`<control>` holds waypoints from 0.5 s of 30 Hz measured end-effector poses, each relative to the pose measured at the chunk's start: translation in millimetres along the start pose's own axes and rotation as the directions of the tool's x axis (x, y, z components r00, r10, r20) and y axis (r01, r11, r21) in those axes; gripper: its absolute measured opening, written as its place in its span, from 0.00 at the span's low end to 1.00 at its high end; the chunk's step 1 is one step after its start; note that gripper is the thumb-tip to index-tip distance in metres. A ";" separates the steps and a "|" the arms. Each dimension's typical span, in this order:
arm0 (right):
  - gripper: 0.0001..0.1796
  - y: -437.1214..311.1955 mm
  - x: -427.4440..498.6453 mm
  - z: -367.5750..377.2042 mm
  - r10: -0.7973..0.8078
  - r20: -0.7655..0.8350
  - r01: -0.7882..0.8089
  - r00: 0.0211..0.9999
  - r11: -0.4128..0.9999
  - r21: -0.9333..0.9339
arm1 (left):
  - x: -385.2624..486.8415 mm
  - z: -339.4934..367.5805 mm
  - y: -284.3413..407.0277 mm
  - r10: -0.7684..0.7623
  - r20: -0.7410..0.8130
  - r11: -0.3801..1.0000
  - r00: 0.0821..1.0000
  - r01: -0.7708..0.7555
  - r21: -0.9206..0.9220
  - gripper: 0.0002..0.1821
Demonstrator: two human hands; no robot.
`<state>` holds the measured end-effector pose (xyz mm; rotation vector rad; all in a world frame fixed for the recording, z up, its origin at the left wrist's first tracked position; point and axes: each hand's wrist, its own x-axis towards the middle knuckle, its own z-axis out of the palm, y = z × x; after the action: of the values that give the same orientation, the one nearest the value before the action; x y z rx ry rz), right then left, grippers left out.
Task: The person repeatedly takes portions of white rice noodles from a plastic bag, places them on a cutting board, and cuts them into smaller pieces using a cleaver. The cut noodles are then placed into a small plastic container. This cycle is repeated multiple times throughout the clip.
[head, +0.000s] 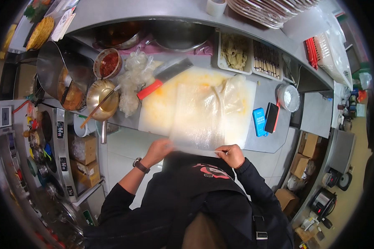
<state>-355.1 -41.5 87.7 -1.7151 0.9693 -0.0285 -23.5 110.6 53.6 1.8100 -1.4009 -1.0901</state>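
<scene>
A thin, translucent, glossy sheet [196,121] stretches over a white cutting board [247,124]; whether it is oiled dough or plastic film I cannot tell. Its near edge hangs past the board towards my apron. My left hand [158,152] holds the near left corner, its fingertips partly hidden. At the near right corner, my right hand [232,155] pinches the edge between thumb and fingers. The sheet's far right part lies bunched in folds. A cleaver [173,71] with a red handle rests across the board's far left corner.
Left of the board are crumpled clear plastic [131,93], a metal pan [96,90] with a brush [95,113], and a bowl of red sauce [109,63]. Behind stands a tray of pale dough-like food [233,56]. Phone [271,117], blue box [259,121] and round container [289,97] lie right.
</scene>
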 end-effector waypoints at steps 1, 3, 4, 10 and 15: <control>0.09 8.7 6.0 2.9 -0.002 -0.027 0.002 1.000 1.000 0.005 | 3.6 1.8 -4.2 -0.013 -0.010 1.000 1.000 0.013 0.006 0.13; 0.09 21.1 32.6 -1.9 0.084 -0.069 -0.081 0.994 0.996 0.041 | 35.1 -3.0 -11.6 -0.093 -0.029 0.996 0.995 0.093 0.007 0.17; 0.10 25.0 52.4 -8.9 0.023 -0.123 -0.023 0.992 1.000 -0.001 | 57.1 -4.4 -13.1 -0.062 -0.051 0.998 0.997 0.061 -0.012 0.19; 0.11 33.4 186.7 -51.8 -0.102 -0.314 0.038 0.944 0.979 -0.202 | 181.9 3.3 -8.7 -0.028 -0.151 0.998 0.988 0.019 -0.062 0.20; 0.07 31.6 215.7 -47.6 -0.366 -0.490 0.051 0.791 0.837 -0.544 | 214.9 -4.6 -3.4 0.031 -0.357 0.990 0.934 0.020 0.139 0.16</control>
<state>-252.8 -212.0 -13.5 -2.3844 1.2944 -0.5253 5.1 -95.8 0.5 1.9825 -1.2835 -0.6253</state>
